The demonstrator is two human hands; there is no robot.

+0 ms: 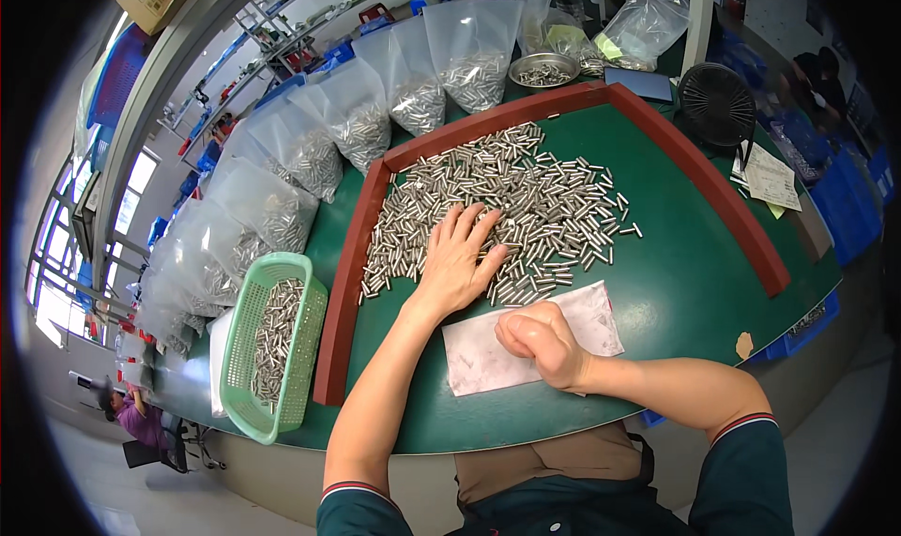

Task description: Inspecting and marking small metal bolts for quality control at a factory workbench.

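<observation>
A broad heap of small metal pins (526, 193) covers the green tabletop inside a red-brown frame. My left hand (458, 262) lies on the near left part of the heap, palm down, its fingers spread over the pins. Closer to me is a pale, smudged cloth (479, 358), lying flat. Over its right half my right hand (544, 344) is curled into a fist; whatever may be inside it is hidden by the fingers.
Left of the red-brown frame (349, 301) stands a light green basket (242, 367) partly filled with pins. Clear plastic bags (361, 128) of pins line the back and left. Farther back are a metal bowl (544, 59) and a black fan (716, 104). Papers (771, 177) lie at right.
</observation>
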